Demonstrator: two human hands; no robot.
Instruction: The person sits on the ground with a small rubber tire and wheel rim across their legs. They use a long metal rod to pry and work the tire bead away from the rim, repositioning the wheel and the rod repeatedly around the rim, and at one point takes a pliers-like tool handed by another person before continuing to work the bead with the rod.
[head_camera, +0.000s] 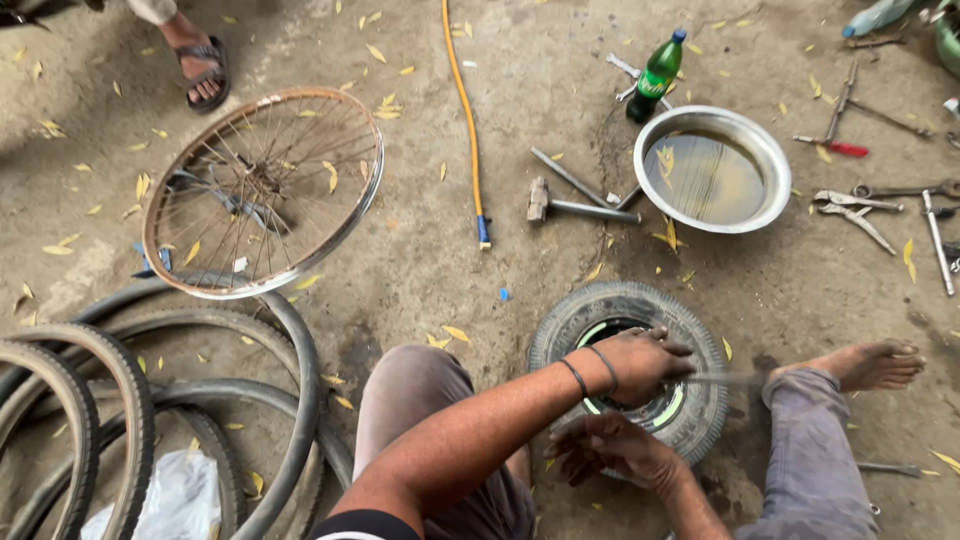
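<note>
A small black tyre (628, 372) is laid flat on the dirt floor (430, 250), near the middle right of the scene, between the person's bent knee and a bare foot (868, 365). The left hand (640, 365), with two bands worn at the wrist, is clenched around a thin metal tool (722, 379) whose shaft is laid across the tyre's right side toward the foot. The right hand (612, 447) is pressed against the tyre's near edge, just below the left hand; whether anything is gripped in it cannot be told. Farther off, a round metal basin (712, 169) filled with murky water is seen, with a green bottle (655, 76) just beyond it and a hammer (580, 206) to its left. An orange hose (465, 110) is stretched across the floor from the far side. At the left, a spoked bicycle rim (264, 190) is propped over several large bicycle tyres (150, 400). Pliers (853, 209) and other tools are scattered at the far right. A sandalled foot (200, 62) of another person is seen at the far left.
</note>
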